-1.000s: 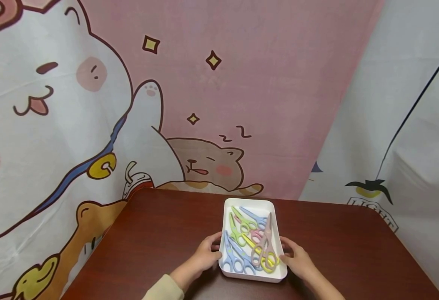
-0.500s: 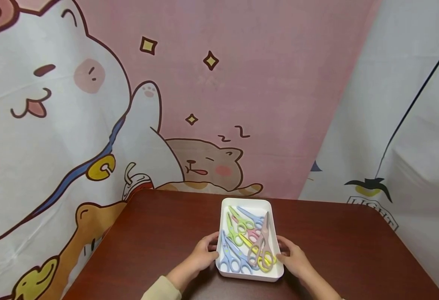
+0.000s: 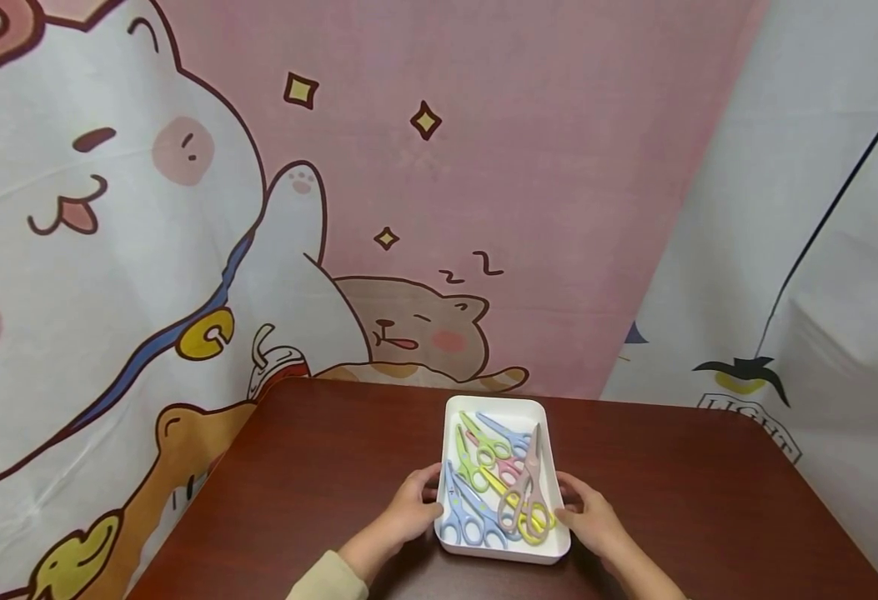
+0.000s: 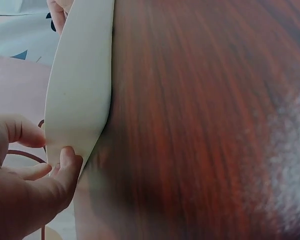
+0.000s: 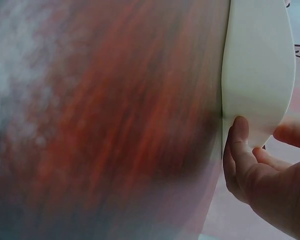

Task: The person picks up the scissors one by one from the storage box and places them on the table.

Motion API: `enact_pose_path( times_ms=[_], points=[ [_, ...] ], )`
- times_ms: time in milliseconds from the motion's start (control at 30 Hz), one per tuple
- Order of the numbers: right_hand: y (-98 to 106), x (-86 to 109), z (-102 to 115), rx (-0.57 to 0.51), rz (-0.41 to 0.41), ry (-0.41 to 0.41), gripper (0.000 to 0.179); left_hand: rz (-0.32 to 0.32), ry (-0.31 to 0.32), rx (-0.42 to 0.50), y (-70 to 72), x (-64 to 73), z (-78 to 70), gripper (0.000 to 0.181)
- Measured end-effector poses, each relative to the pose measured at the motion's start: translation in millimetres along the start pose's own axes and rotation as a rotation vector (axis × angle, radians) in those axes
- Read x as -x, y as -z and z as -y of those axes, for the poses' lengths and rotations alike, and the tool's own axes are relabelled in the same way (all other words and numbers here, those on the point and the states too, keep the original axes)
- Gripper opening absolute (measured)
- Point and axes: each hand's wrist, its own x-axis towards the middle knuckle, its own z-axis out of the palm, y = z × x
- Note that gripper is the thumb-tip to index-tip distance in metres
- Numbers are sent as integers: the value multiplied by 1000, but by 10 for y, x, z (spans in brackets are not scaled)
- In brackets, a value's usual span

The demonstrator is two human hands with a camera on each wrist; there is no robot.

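Note:
A white rectangular tray [image 3: 502, 553] rests on the table, its long sides running away from me. Several pairs of scissors lie loose inside it. At the right are large greyish-pink scissors [image 3: 533, 467], overlapping yellow scissors [image 3: 493, 479]. Blue scissors [image 3: 457, 508] lie front left, with green scissors [image 3: 464, 460] and small pink scissors [image 3: 509, 468] behind. My left hand [image 3: 412, 504] holds the tray's left side; the left wrist view shows fingertips against the outer wall [image 4: 80, 75]. My right hand [image 3: 592, 517] grips the opposite side, fingertips likewise on the wall [image 5: 260, 60].
The dark reddish-brown wooden table [image 3: 333, 450] extends to both sides of the tray. Its far edge meets a pink and white cloth backdrop [image 3: 559, 208] printed with cartoon animals. White cloth [image 3: 851, 333] hangs at the right.
The view shifts slightly left and back. Both hands keep their places on the tray, and the scissors lie as before.

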Motion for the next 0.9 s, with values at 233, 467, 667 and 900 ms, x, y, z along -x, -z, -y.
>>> enact_pose_path(
  times_ms=[233,467,667,900],
  points=[
    [1,5,-2,-14,1,0,53,0,-65,-238,-6,-2,-47,67],
    [-5,5,4,-30,0,4,53,92,-81,-443,-71,-2,-66,111],
    [-11,-2,-5,-35,2,-4,53,104,-133,-774,-145,5,-28,127],
    [-8,-18,-20,-44,8,-16,53,107,-158,-964,-172,-13,-13,134]
  ],
)
